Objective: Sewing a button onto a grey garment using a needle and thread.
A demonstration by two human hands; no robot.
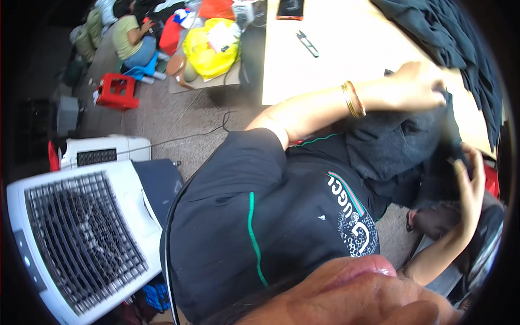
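A dark grey cloth [390,146] is bunched between my lap and the edge of the pale table [336,59]. My left hand [420,84], with gold bangles on its wrist, grips the top of that cloth at the table edge. To the lower right, my right hand [470,181] comes up and its fingers close on the cloth's right edge. My black shirt with a green stripe fills the middle of the view.
A pile of dark garments [455,38] lies on the table's far right, with thread snips [307,43] on its bare top. A white air cooler [81,238] stands at the left. Beyond are a red stool [116,91], a yellow bag [211,49] and a person [127,38] seated on the floor.
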